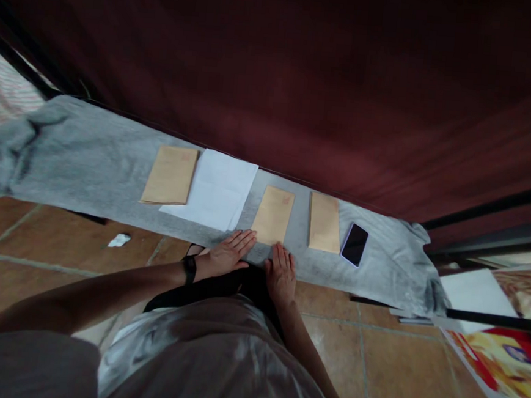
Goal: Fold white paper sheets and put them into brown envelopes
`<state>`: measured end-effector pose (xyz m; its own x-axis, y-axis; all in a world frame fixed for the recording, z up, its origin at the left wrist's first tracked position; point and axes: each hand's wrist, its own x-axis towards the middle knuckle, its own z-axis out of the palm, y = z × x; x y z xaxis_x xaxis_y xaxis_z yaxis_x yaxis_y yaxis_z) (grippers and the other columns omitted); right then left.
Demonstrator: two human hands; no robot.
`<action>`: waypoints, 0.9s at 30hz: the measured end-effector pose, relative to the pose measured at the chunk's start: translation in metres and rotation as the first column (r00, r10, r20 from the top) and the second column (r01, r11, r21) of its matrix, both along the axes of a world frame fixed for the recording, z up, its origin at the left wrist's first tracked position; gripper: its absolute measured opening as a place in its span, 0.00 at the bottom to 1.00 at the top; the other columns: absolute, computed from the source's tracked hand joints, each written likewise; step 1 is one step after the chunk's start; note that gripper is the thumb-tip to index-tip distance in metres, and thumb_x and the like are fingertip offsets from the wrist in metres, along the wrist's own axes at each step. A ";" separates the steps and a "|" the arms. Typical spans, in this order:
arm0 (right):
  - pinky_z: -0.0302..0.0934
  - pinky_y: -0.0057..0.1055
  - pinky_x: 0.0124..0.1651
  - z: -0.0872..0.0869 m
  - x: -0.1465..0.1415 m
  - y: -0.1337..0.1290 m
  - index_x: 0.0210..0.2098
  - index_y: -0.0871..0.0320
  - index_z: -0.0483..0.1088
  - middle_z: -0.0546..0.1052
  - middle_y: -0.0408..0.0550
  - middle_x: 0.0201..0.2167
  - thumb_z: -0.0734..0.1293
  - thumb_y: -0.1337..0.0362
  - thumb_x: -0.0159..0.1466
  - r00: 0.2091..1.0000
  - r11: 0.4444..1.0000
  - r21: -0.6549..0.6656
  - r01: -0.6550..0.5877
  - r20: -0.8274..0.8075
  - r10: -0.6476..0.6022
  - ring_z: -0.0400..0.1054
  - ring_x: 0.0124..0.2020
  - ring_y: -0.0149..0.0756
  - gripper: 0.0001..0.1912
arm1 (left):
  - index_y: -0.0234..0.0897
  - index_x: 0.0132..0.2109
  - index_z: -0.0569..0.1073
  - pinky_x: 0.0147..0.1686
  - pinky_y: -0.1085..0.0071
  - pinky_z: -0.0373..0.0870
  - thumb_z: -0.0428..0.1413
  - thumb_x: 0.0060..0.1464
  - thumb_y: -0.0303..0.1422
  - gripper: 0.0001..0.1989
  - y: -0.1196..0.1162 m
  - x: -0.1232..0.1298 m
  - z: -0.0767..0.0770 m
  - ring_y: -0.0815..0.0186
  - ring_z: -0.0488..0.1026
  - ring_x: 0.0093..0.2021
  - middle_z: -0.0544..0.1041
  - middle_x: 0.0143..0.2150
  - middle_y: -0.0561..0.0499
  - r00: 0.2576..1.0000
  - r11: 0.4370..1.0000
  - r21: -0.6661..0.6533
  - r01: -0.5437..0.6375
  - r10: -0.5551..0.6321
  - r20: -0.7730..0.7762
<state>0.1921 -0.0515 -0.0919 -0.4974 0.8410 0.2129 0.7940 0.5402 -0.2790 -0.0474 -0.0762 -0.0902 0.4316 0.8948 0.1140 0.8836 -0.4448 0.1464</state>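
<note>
A single brown envelope [274, 215] lies flat in front of me on a grey cloth [107, 162]. At its lower left corner rests my left hand [231, 253], open with the palm down; a dark band circles that wrist. My right hand [281, 274] also lies open, its fingertips at the envelope's near edge. Neither hand grips anything. To the left, white sheets of paper [223, 186] sit partly under a stack of brown envelopes [170, 174]. Another stack of brown envelopes [325, 223] is on the right.
A phone [354, 244] with a dark screen lies right of the right-hand stack. Behind the narrow cloth-covered surface hangs a dark red curtain [272, 114]. A crumpled white scrap [119, 240] is on the tiled floor. A colourful printed bag or box [505, 365] stands at the lower right.
</note>
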 end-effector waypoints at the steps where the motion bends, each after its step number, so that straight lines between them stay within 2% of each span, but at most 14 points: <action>1: 0.50 0.49 0.70 0.000 0.001 0.000 0.70 0.63 0.58 0.64 0.58 0.69 0.54 0.62 0.75 1.000 1.000 0.003 0.002 0.002 -0.002 0.58 0.69 0.46 0.26 | 0.28 0.72 0.55 0.73 0.54 0.45 0.53 0.65 0.44 0.36 -0.001 0.001 -0.001 0.52 0.49 0.75 0.55 0.74 0.33 1.000 1.000 0.001 -0.012 0.012 0.001; 7: 0.46 0.55 0.71 0.004 -0.009 0.001 0.68 0.66 0.61 0.65 0.63 0.68 0.57 0.61 0.74 0.999 0.998 0.047 0.050 0.001 -0.050 0.55 0.70 0.51 0.26 | 0.30 0.73 0.54 0.73 0.54 0.45 0.53 0.65 0.42 0.36 -0.002 0.003 -0.007 0.51 0.48 0.75 0.54 0.74 0.34 1.000 1.000 -0.002 -0.026 0.026 0.008; 12: 0.49 0.51 0.71 0.003 -0.026 0.003 0.68 0.62 0.61 0.62 0.61 0.70 0.60 0.62 0.73 1.000 1.000 0.007 -0.028 -0.006 0.028 0.53 0.71 0.48 0.26 | 0.29 0.72 0.56 0.73 0.54 0.46 0.53 0.65 0.41 0.35 -0.003 0.004 -0.003 0.51 0.49 0.75 0.55 0.74 0.34 0.996 0.999 -0.022 -0.042 0.043 0.074; 14: 0.48 0.51 0.71 -0.001 -0.028 0.002 0.68 0.62 0.61 0.61 0.62 0.70 0.61 0.61 0.73 1.000 1.000 0.003 -0.020 0.001 0.020 0.52 0.72 0.49 0.26 | 0.29 0.71 0.58 0.73 0.53 0.47 0.53 0.65 0.41 0.34 -0.005 0.006 -0.001 0.51 0.49 0.75 0.55 0.74 0.34 0.993 0.998 -0.031 -0.048 0.051 0.106; 17: 0.46 0.52 0.71 -0.005 -0.029 -0.001 0.69 0.61 0.60 0.60 0.60 0.71 0.61 0.61 0.73 1.000 1.000 0.009 0.008 0.009 -0.008 0.50 0.72 0.49 0.27 | 0.29 0.69 0.61 0.71 0.52 0.52 0.51 0.66 0.41 0.30 -0.006 0.013 0.001 0.51 0.52 0.74 0.57 0.73 0.34 0.978 0.994 -0.038 -0.100 0.106 0.179; 19: 0.44 0.53 0.71 -0.007 -0.030 -0.002 0.69 0.60 0.60 0.60 0.59 0.71 0.60 0.61 0.73 1.000 1.000 0.009 0.026 0.008 -0.027 0.50 0.73 0.49 0.27 | 0.29 0.68 0.63 0.69 0.51 0.56 0.47 0.68 0.40 0.28 -0.003 0.019 0.001 0.50 0.56 0.73 0.58 0.73 0.34 0.947 0.982 -0.055 -0.182 0.190 0.260; 21: 0.43 0.55 0.72 -0.007 -0.032 -0.002 0.69 0.59 0.60 0.60 0.57 0.71 0.60 0.61 0.73 0.999 0.999 0.002 0.041 0.003 -0.041 0.49 0.73 0.49 0.27 | 0.29 0.66 0.65 0.67 0.50 0.60 0.45 0.68 0.38 0.26 0.004 0.024 0.001 0.51 0.60 0.71 0.61 0.72 0.34 0.883 0.958 -0.096 -0.270 0.286 0.371; 23: 0.43 0.55 0.72 -0.006 -0.034 -0.001 0.69 0.58 0.61 0.61 0.57 0.71 0.60 0.60 0.73 0.999 0.999 -0.007 0.052 0.000 -0.052 0.50 0.72 0.49 0.26 | 0.30 0.64 0.68 0.66 0.52 0.63 0.47 0.66 0.37 0.24 0.016 0.029 0.001 0.52 0.64 0.68 0.66 0.69 0.35 0.775 0.922 -0.168 -0.348 0.384 0.502; 25: 0.44 0.55 0.71 -0.003 -0.036 0.001 0.68 0.58 0.62 0.62 0.56 0.70 0.59 0.60 0.73 0.998 0.998 -0.015 0.063 -0.002 -0.063 0.52 0.72 0.49 0.25 | 0.33 0.61 0.71 0.63 0.54 0.67 0.51 0.63 0.37 0.22 0.029 0.032 0.001 0.53 0.70 0.63 0.73 0.63 0.38 0.616 0.878 -0.273 -0.393 0.472 0.631; 27: 0.45 0.53 0.71 -0.001 -0.037 0.003 0.67 0.58 0.63 0.64 0.56 0.69 0.59 0.60 0.73 0.998 0.997 -0.020 0.070 -0.009 -0.070 0.54 0.71 0.48 0.24 | 0.36 0.57 0.73 0.56 0.58 0.72 0.56 0.58 0.37 0.21 0.041 0.034 0.001 0.55 0.76 0.54 0.79 0.53 0.42 0.402 0.820 -0.402 -0.408 0.556 0.727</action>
<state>0.1549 -0.0490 -0.0924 -0.4354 0.8777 0.2000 0.8267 0.4778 -0.2970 -0.0131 -0.0357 -0.0893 -0.2845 0.9585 0.0175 0.4167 0.1071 0.9027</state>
